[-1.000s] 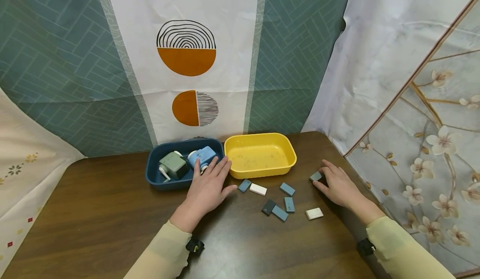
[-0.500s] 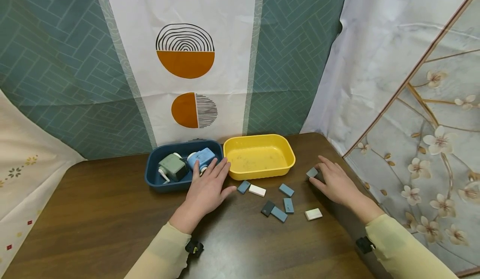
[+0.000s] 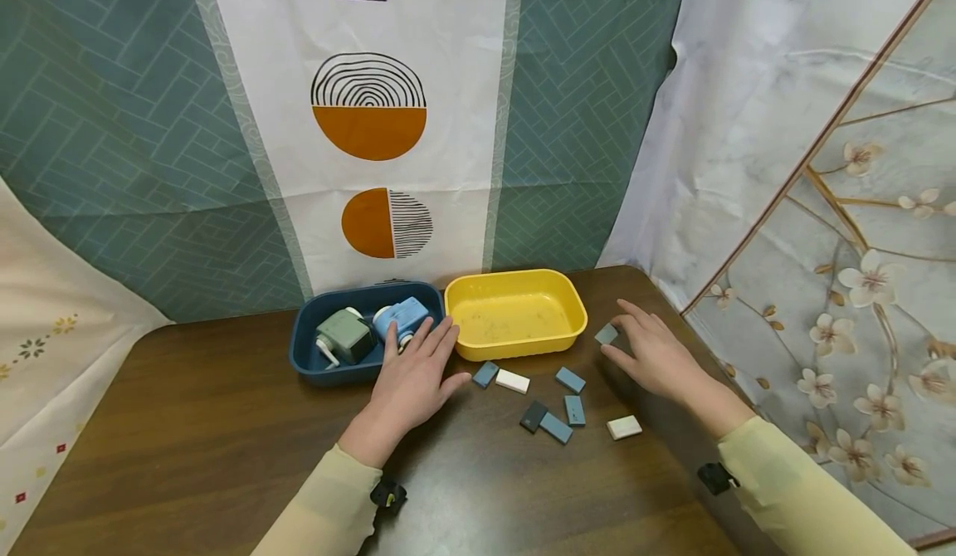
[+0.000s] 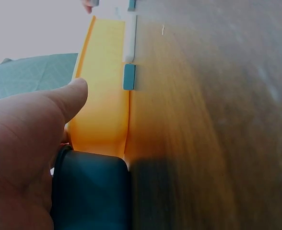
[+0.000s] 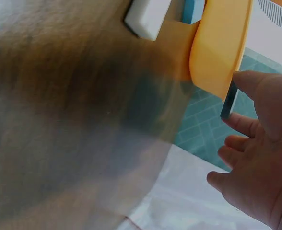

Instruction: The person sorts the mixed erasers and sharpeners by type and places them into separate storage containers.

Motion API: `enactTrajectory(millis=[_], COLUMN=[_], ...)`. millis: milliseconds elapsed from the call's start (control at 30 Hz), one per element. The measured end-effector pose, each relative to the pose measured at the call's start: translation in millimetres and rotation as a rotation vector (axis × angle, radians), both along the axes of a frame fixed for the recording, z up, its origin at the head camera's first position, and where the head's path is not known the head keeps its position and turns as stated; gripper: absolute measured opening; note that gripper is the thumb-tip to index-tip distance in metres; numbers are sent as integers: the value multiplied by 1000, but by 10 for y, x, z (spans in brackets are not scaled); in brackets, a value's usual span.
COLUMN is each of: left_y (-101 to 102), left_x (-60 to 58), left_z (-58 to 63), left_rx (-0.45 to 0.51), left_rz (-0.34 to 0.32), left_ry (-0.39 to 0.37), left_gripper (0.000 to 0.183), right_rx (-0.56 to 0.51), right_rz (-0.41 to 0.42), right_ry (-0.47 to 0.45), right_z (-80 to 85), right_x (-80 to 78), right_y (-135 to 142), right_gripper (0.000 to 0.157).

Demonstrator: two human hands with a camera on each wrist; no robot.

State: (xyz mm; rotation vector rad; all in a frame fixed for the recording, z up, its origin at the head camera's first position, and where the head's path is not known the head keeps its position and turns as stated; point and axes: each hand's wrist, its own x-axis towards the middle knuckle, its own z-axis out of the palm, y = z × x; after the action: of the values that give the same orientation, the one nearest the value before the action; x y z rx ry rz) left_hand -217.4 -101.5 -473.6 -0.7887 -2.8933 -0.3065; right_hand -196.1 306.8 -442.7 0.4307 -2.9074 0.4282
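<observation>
My right hand (image 3: 656,358) pinches a small blue-grey tile (image 3: 607,334) between thumb and fingertip, just right of the yellow tray (image 3: 523,347). In the right wrist view that tile (image 5: 229,101) stands on edge in the pinch, the other fingers loosely bent. My left hand (image 3: 413,377) rests with spread, straight fingers over the near right edge of a dark blue tray (image 3: 329,377). In that tray lie a green toy-like piece (image 3: 346,334) and a light blue one (image 3: 403,315), partly hidden by the fingers.
Several tiles lie on the brown table in front of the yellow tray: a white tile (image 3: 513,381), a dark tile (image 3: 534,417), blue-grey ones such as this tile (image 3: 574,411), and another white tile (image 3: 624,427). Patterned cloth (image 3: 388,124) hangs behind.
My right hand has moved left and slightly away from me with the tile, closer to the yellow tray. The left hand stays where it was.
</observation>
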Motion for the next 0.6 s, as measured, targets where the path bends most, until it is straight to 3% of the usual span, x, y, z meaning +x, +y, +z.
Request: enactTrajectory(millis=[600], left_y=[3], left_x=[-2], left_z=[-17], left_rx=[-14], left_rz=[9], left_ry=[6], left_gripper=[83], right_rx=[-15], right_rz=[56], right_ry=[22], right_z=[108], right_x=[-160], right_y=[-280], right_gripper=[45])
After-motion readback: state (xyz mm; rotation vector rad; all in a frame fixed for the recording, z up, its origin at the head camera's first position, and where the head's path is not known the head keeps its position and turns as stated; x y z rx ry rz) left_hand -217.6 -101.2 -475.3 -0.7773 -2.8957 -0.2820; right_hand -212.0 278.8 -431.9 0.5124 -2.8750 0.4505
